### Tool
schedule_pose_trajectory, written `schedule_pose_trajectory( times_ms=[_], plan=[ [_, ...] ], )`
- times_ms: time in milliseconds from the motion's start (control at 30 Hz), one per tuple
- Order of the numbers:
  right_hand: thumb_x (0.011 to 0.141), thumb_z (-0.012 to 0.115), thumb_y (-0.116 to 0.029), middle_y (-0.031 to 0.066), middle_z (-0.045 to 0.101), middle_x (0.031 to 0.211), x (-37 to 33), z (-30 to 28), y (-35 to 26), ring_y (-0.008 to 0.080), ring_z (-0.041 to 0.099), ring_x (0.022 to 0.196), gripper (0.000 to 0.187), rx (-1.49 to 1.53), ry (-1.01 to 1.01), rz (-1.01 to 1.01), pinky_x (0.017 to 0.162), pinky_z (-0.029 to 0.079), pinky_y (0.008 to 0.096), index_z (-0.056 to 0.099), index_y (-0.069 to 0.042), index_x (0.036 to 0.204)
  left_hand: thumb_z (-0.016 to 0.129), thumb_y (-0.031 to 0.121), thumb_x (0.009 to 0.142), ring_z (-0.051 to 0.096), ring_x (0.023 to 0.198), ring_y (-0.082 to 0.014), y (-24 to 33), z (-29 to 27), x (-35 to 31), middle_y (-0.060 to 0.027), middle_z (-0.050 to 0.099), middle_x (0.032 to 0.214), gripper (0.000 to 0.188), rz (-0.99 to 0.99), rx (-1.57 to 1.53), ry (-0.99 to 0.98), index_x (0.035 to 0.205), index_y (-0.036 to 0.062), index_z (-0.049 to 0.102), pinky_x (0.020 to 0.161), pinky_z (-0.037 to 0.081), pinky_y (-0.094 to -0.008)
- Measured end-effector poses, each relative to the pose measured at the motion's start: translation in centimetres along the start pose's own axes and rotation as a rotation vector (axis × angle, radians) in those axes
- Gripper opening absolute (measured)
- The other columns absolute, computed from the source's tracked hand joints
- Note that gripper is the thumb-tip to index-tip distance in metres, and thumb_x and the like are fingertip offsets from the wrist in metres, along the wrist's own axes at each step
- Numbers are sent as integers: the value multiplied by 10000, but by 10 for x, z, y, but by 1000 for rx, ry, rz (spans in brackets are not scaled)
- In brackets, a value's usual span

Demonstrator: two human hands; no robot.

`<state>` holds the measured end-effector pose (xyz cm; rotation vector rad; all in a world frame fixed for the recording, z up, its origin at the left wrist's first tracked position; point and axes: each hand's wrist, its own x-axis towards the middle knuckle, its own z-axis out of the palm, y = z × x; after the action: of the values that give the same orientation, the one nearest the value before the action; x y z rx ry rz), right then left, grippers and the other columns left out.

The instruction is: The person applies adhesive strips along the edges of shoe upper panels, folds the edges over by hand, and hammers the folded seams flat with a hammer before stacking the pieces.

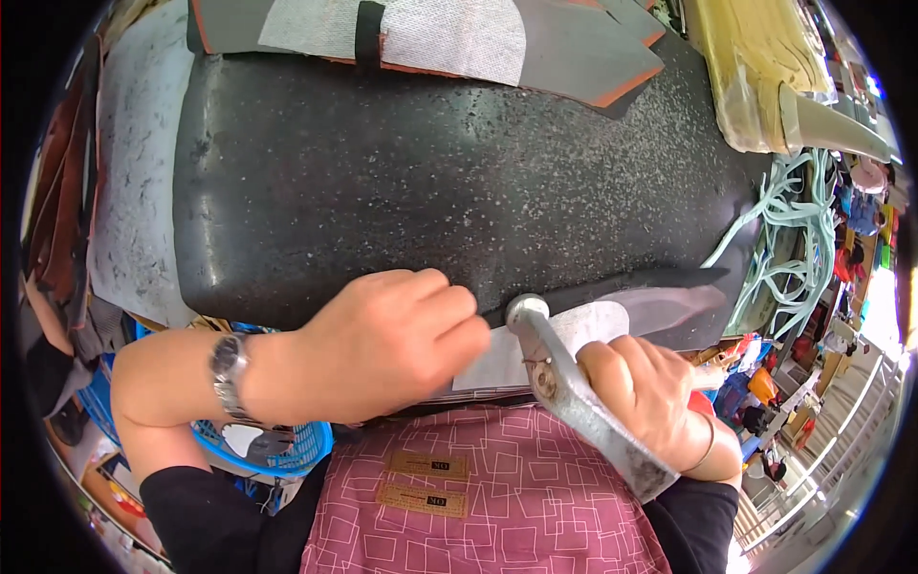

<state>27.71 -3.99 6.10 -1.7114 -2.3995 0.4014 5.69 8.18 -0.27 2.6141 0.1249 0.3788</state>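
Note:
My right hand [645, 397] is wrapped round a metal hammer [583, 392], whose round face points toward the middle of the work surface. Under the hammer, along the near edge of the black work surface [363, 182], lies a dark grey leather-like piece [660, 308] with a white woven backing [585, 323]. My left hand [397, 344] is closed, knuckles up, over the left end of this piece. Its fingertips are hidden, so I cannot tell what they pinch. A metal wristwatch [228, 368] sits on my left wrist.
Similar grey pieces with white backing [449, 38] lie at the far edge. Small light crumbs are scattered over the black surface. At the right are a yellow plastic-wrapped stack [765, 67] and pale green strips [794, 230]. A blue basket [311, 450] stands below my left forearm.

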Motion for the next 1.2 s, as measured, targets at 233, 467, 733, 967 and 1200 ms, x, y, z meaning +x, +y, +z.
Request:
schedule_pose_trajectory(
  times_ms=[233,467,733,967,1200],
  plan=[
    [774,669,-111,-5,389,640,13,-3,-10,110,471,472,158,32,-35,-63,384,370,264,574,-37,875,643,179,690,496,632,-168,7,1,-20,-36,522,746,153,118,114,97,740,40,602,562,417,-281],
    [770,671,-113,-7,377,630,26,5,-12,115,488,477,146,72,96,-95,382,383,270,545,-60,822,634,162,668,516,645,-153,7,-2,-33,-44,533,751,173,118,157,108,754,13,624,554,409,-274],
    [739,735,-136,79,568,724,10,-17,-1,263,601,586,264,109,-119,188,526,459,368,575,-54,932,620,162,662,537,661,-164,-1,14,11,-62,562,792,280,116,144,178,880,-12,641,514,408,-249],
    [811,753,-181,99,598,714,26,-26,13,304,622,616,232,185,-117,159,561,470,375,593,-38,898,672,128,662,581,659,-210,-3,0,0,-129,603,826,332,129,66,90,913,-88,651,554,493,-296],
    [647,723,-93,77,561,716,22,-21,9,274,590,560,347,125,-83,60,516,469,371,581,-51,962,602,44,680,578,669,-206,3,9,-3,-149,615,845,266,275,457,128,885,-119,645,551,483,-272]
  ],
)
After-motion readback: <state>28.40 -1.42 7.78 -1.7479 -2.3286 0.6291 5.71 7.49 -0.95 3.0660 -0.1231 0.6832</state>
